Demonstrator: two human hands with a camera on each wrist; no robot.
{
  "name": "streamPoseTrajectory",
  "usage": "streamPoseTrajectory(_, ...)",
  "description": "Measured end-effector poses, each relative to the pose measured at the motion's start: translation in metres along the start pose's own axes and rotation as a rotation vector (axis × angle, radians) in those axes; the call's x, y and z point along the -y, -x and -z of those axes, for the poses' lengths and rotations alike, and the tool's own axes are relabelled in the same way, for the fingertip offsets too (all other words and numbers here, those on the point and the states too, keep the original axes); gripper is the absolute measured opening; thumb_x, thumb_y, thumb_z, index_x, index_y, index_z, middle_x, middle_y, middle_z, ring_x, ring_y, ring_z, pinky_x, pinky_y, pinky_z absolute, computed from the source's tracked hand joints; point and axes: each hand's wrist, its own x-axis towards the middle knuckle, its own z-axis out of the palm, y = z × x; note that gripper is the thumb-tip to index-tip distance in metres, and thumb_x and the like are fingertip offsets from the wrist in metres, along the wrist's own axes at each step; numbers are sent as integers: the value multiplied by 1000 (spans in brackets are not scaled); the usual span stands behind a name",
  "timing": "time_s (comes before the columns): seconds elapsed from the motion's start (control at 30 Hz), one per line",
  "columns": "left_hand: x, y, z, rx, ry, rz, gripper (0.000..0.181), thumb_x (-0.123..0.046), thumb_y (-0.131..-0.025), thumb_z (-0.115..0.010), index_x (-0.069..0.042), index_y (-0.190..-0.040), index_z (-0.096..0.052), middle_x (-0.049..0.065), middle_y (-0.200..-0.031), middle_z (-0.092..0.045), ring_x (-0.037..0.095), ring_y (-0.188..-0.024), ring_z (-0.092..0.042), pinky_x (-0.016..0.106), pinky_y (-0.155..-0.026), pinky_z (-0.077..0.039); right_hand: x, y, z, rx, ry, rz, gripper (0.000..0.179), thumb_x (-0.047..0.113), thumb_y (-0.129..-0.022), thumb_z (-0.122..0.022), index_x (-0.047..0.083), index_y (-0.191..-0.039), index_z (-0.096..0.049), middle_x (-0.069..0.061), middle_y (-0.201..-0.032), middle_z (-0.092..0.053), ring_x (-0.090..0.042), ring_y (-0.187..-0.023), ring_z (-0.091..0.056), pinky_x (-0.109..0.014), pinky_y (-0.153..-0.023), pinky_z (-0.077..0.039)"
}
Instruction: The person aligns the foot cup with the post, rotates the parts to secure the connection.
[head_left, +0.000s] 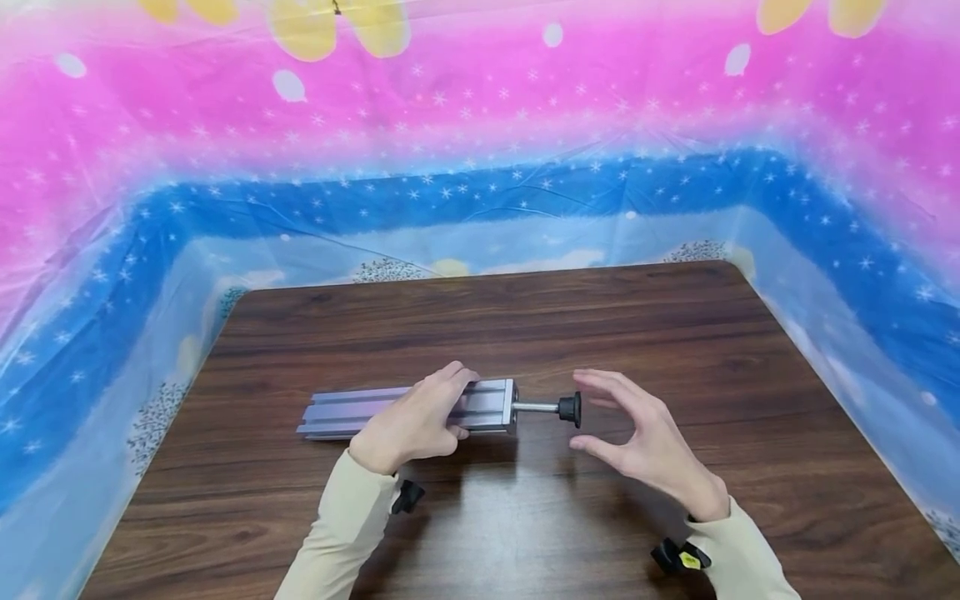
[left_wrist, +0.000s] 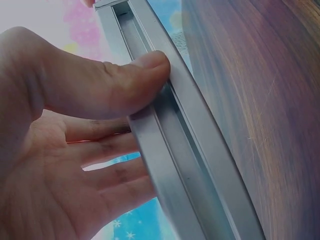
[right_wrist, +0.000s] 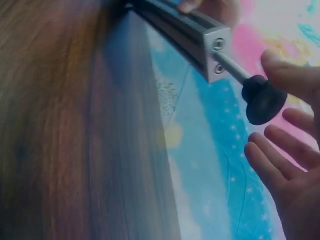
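Observation:
A slotted aluminium profile (head_left: 483, 403) lies crosswise over the middle of the table. My left hand (head_left: 415, 417) grips it near its right part, with the thumb (left_wrist: 145, 75) on a slotted face in the left wrist view and the fingers round the other side. From the profile's end plate (right_wrist: 216, 55) a metal rod (head_left: 536, 407) sticks out, carrying a black levelling foot (head_left: 572, 409) with a round base. My right hand (head_left: 651, 442) is spread about this foot, thumb and fingers apart from it, holding nothing. Whether the profile touches the tabletop is unclear.
The dark wood-grain table (head_left: 510, 325) extends beyond both hands. A pink and blue printed cloth (head_left: 480, 192) hangs round its back and sides. Each wrist has a black strap-on device, such as the right one (head_left: 678, 556).

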Motion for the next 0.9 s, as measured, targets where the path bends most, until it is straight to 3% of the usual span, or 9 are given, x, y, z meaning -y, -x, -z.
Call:
streamPoseTrajectory(0.1,0,0,0,2,-1,-5,58,3,-71,-69,1,-127,-57,5,-106,-56,17,-86,-52,33,-80,-48,-1,-1,-2,-45,38,101,73,2,-69,-90,12,-136,-62,-8,-134,-65,-17,-122,-63,-24,-99,-51)
streamPoseTrajectory(0.27,0,0,-1,3,4,-2,58,3,-71,-69,1,-127,-57,5,-105,-56,17,-86,-52,33,-80,-48,-2,-2,-3,-72,56,137,62,-3,-69,-88,12,-126,-70,-9,-121,-72,-16,-114,-67,-16,-100,-47)
streamPoseTrajectory(0.6,-1,-1,-1,-8,-5,-9,56,4,-69,-68,-1,-124,-58,2,-99,-53,15,-83,-51,30,-76,-46,-4,-3,-1,-64,59,69,54,1,-76,-85,11,-126,-71,-8,-119,-74,-17,-109,-70,-15,-97,-48)
streamPoseTrajectory(0.9,-1,-1,-3,11,-10,1,60,4,-69,-69,1,-127,-57,3,-100,-54,15,-83,-51,30,-76,-46,-3,-6,-1,-43,42,-31,43,5,-84,-80,11,-126,-70,-2,-109,-76,-9,-92,-73,-24,-79,-58)
